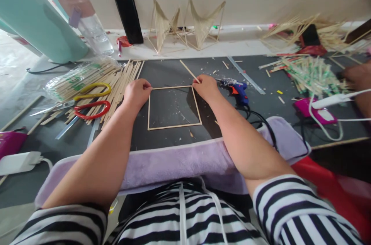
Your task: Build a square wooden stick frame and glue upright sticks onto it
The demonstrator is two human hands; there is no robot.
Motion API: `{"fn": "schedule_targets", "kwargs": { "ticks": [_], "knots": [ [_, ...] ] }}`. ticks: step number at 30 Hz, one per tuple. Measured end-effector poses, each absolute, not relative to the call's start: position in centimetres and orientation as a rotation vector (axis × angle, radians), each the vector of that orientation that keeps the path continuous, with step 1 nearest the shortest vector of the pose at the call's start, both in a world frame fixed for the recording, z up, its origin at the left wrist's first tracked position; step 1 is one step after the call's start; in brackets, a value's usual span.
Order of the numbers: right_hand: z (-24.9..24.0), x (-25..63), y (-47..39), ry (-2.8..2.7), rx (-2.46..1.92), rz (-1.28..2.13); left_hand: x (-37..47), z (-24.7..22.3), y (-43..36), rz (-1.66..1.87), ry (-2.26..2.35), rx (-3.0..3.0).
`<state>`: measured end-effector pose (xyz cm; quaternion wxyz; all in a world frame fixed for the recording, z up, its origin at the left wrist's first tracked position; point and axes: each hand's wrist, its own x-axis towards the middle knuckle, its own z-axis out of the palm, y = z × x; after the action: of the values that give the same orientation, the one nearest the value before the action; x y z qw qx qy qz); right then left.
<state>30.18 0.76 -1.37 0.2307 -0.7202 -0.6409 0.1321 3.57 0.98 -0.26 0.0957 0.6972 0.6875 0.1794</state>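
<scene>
A square frame of thin wooden sticks (174,126) lies flat on the dark table in front of me. My left hand (138,92) pinches its far left corner, with the fingertips closed there. At the far right corner is my right hand (206,87), its fingers closed around a loose wooden stick (189,70) that slants up and to the left. Those fingers also touch the frame's corner, and the joint itself is hidden. Just right of this hand lies a blue glue gun (240,89) with an orange trigger.
Scissors (92,109) and many loose sticks (124,82) lie left, near a water bottle (94,30). A phone (129,20) and two curved stick models (199,24) stand along the wall. Cut green-tipped sticks (314,73) and another person's hand (358,79) are right. A purple cloth (179,164) covers the near edge.
</scene>
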Motion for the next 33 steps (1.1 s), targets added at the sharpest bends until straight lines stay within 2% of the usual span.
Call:
{"fn": "schedule_targets", "kwargs": {
  "ticks": [9,18,33],
  "knots": [
    [2.8,31.7,-2.7,-1.881,-2.03,0.271,3.0,0.8,-0.2,0.516,2.1,2.092],
    [3.2,30.4,-3.1,-2.223,-2.235,0.559,2.9,1.5,-1.1,0.192,2.182,2.011],
    [2.6,30.0,-3.2,-2.146,-2.243,0.598,3.8,2.8,-2.3,-0.003,2.089,1.995]
  ]
}}
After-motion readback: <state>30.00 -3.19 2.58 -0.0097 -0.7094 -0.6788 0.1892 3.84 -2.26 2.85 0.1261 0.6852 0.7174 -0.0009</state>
